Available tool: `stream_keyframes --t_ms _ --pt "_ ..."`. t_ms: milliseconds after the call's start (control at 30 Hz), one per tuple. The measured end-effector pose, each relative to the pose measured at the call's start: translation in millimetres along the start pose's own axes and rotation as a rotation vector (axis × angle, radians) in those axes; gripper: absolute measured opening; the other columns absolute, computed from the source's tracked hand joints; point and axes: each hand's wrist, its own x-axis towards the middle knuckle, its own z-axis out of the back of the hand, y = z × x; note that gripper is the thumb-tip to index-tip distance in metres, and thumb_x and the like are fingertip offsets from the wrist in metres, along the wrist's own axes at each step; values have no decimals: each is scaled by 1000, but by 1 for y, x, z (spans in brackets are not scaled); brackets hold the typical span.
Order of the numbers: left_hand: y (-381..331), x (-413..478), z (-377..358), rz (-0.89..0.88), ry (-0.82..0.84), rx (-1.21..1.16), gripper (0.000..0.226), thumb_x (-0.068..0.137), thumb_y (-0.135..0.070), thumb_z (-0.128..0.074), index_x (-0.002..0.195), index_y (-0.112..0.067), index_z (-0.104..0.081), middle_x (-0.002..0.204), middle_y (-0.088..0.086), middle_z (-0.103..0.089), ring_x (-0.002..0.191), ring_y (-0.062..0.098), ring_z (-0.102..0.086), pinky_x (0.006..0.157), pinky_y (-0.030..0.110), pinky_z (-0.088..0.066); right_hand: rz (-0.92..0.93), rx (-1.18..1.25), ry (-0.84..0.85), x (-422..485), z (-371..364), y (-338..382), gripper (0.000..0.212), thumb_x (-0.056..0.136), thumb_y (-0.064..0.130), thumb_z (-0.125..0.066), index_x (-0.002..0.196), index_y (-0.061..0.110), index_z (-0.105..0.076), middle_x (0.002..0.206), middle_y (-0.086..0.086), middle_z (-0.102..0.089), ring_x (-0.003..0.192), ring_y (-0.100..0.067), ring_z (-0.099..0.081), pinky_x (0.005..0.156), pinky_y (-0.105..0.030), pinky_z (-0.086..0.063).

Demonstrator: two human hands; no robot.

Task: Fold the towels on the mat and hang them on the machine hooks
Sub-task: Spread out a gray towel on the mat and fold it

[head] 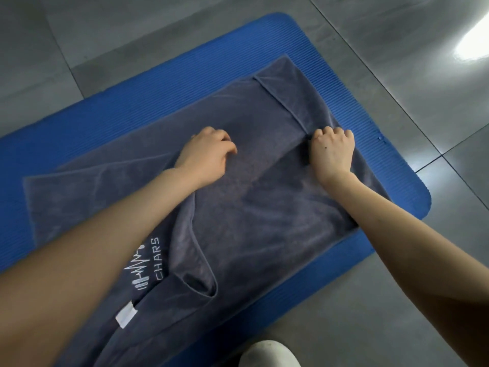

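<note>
A dark grey towel (264, 213) lies spread over the blue mat (132, 109), partly folded, with a flap doubled over toward me and another folded strip at its far right end. White lettering and a white label (126, 316) show near its lower left. My left hand (209, 154) rests on the middle of the towel with curled fingers that pinch the cloth. My right hand (333, 152) grips the towel's folded edge at the right, knuckles up. No machine hooks are in view.
Grey floor tiles (397, 62) surround the mat, with a bright light reflection at the upper right. The toe of a white shoe (270, 354) shows at the bottom edge, just off the mat's near side.
</note>
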Motion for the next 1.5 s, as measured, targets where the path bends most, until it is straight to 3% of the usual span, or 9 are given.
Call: stream_keyframes --t_ms 267,500,633,767,967,1067,1167,1367,1500 --pt "56 -17 19 -174 183 300 38 86 -8 -53 117 -27 -63 126 -8 -58 115 21 -45 104 35 -23 -41 53 -71 0 6 14 18 64 -8 -61 54 4 -52 52 -12 -52 49 -28 -49 57 -32 -26" --pt "60 -13 19 -286 185 480 27 93 -15 -47 112 -26 -62 109 -2 -61 103 22 -48 98 34 -26 77 303 -222 -65 16 51 22 78 26 -54 63 11 -59 62 -11 -57 59 -32 -56 55 -33 -38" --pt "60 -13 23 -258 193 545 19 91 -13 -51 99 -19 -66 97 1 -61 96 22 -49 90 35 -32 312 641 -29 -145 21 103 42 83 50 -48 62 18 -67 62 -3 -62 61 -28 -60 57 -33 -48" --pt "63 -19 32 -223 156 575 15 90 -22 -55 98 -20 -67 99 3 -61 96 24 -48 89 37 -30 289 564 104 -189 28 146 52 72 68 -45 63 22 -67 63 4 -58 60 -20 -56 56 -28 -42" --pt "73 -40 53 -118 129 683 26 93 -34 -51 107 -14 -61 108 8 -61 105 31 -50 101 43 -28 235 644 35 -207 40 173 30 73 50 -64 78 21 -65 63 5 -56 57 -18 -54 54 -27 -41" --pt "75 -50 63 -62 126 636 30 95 -33 -48 108 -9 -58 107 12 -61 101 32 -52 86 39 -35 390 787 -7 -212 45 170 45 92 55 -39 82 26 -72 71 8 -62 64 -16 -51 60 -25 -37" --pt "77 -57 70 -3 124 494 20 95 -21 -50 104 -6 -58 102 16 -60 94 33 -55 65 33 -34 547 740 -42 -213 44 169 31 81 48 -55 79 24 -74 77 9 -66 65 -17 -53 60 -24 -43" --pt "79 -71 90 108 28 336 15 91 -9 -53 102 -3 -61 105 22 -58 97 38 -54 72 38 -40 452 778 -38 -205 66 138 18 74 43 -61 72 29 -73 61 11 -62 57 -18 -56 57 -25 -40" --pt "73 -67 110 197 -108 382 20 93 -16 -52 103 -2 -62 103 28 -60 96 44 -56 72 41 -43 386 804 187 -196 94 78 16 77 35 -69 78 20 -74 67 4 -68 67 -21 -62 69 -32 -46"
